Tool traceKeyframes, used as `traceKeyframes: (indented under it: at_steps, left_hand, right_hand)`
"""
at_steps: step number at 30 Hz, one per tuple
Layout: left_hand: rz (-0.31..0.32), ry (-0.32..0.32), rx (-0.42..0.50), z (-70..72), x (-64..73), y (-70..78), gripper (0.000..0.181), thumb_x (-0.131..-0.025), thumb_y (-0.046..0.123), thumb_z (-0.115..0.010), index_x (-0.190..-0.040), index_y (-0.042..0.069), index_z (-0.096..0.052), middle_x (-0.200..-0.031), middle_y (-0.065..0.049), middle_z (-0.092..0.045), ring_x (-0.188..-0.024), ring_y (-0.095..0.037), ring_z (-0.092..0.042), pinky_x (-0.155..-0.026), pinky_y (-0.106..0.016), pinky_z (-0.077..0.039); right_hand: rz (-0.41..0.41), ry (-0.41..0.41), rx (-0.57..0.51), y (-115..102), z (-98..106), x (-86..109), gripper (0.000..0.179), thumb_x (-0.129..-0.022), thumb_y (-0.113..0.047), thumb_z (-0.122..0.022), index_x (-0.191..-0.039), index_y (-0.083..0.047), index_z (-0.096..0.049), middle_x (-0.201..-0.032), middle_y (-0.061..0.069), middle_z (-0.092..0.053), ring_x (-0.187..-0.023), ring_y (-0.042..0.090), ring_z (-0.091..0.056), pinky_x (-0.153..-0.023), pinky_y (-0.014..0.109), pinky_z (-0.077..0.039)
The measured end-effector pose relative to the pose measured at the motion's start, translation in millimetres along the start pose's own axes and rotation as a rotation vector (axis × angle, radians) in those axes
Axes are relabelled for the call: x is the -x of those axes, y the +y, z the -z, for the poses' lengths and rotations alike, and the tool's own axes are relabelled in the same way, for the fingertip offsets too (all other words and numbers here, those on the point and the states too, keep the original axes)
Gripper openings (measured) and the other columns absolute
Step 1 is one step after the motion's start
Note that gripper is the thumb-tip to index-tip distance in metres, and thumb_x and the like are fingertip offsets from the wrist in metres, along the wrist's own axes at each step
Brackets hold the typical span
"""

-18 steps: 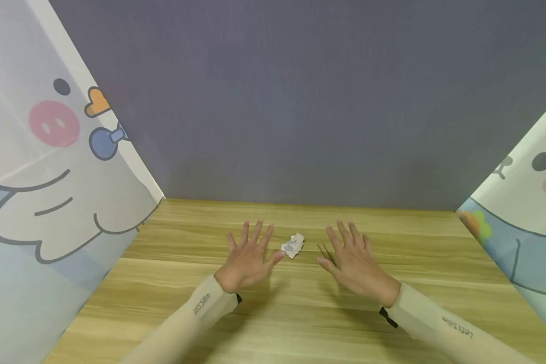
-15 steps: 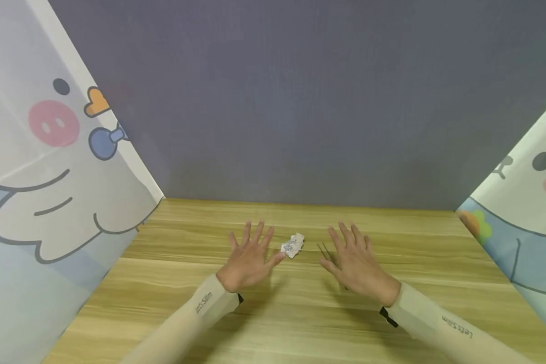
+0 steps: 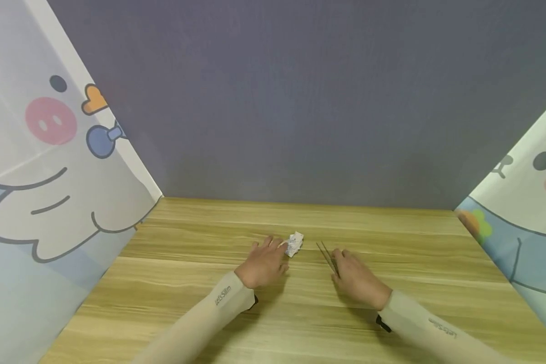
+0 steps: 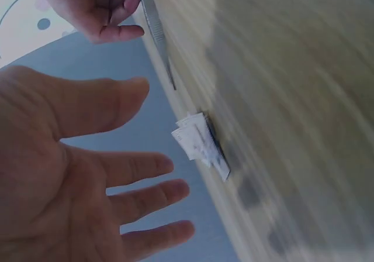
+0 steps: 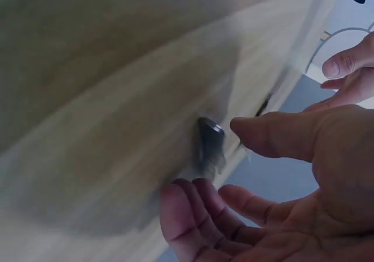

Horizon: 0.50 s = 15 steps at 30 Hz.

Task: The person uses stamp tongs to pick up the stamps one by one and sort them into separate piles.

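A small fanned pile of white paper slips (image 3: 294, 243) with faint blue-grey print lies on the wooden table. My left hand (image 3: 264, 262) hovers at its left side; in the left wrist view its fingers are extended, apart from the slips (image 4: 201, 142). To the right of the pile lies a pair of slim metal tweezers (image 3: 326, 255), tips pointing away from me. My right hand (image 3: 357, 280) is at the tweezers' near end. The right wrist view shows a gap between thumb and bent fingers, with the dark end of the tweezers (image 5: 211, 145) beyond, not pinched.
The wood-grain table (image 3: 200, 227) meets a dark grey panel (image 3: 273, 101) at the back. Cartoon-printed side panels stand at left (image 3: 73, 202) and right (image 3: 528, 212). A dark strap (image 3: 384, 323) shows below the right sleeve.
From lying spread flat, both hands have lifted and drawn their fingers in. The left has moved right to the paper slips, and the right has come down around the tweezers' near end.
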<state>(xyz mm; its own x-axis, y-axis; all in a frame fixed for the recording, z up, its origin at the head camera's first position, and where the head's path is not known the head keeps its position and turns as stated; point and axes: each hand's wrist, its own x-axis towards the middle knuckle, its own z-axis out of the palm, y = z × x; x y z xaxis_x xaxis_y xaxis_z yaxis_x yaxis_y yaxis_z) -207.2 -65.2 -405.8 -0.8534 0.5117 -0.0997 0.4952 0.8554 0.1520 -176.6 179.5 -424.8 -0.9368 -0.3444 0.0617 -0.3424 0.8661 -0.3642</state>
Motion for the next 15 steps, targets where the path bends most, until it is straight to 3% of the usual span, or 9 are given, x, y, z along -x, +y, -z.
traceKeyframes:
  at_steps: [9, 15]
  left_hand:
    - [-0.020, -0.060, 0.020, -13.1, -12.4, 6.4, 0.053, -0.096, 0.038, -0.054, -0.141, 0.013, -0.043, -0.146, 0.000, -0.036, -0.130, -0.024, -0.031, -0.104, -0.058, -0.022]
    - [-0.022, -0.088, -0.045, -13.7, -16.6, 8.3, 0.053, -0.097, 0.038, -0.051, -0.142, 0.010, -0.043, -0.145, -0.001, -0.037, -0.126, -0.025, -0.034, -0.102, -0.055, -0.026]
  right_hand:
    - [-0.057, -0.014, -0.097, 3.1, -3.9, -2.1, 0.031, -0.079, 0.014, -0.058, -0.106, 0.001, -0.050, -0.076, 0.004, -0.048, -0.062, 0.016, -0.047, -0.054, 0.028, -0.045]
    - [-0.009, 0.120, -0.040, 3.5, 11.9, -9.0, 0.026, -0.081, 0.012, -0.055, -0.106, 0.008, -0.053, -0.085, 0.012, -0.055, -0.072, 0.022, -0.056, -0.064, 0.033, -0.051]
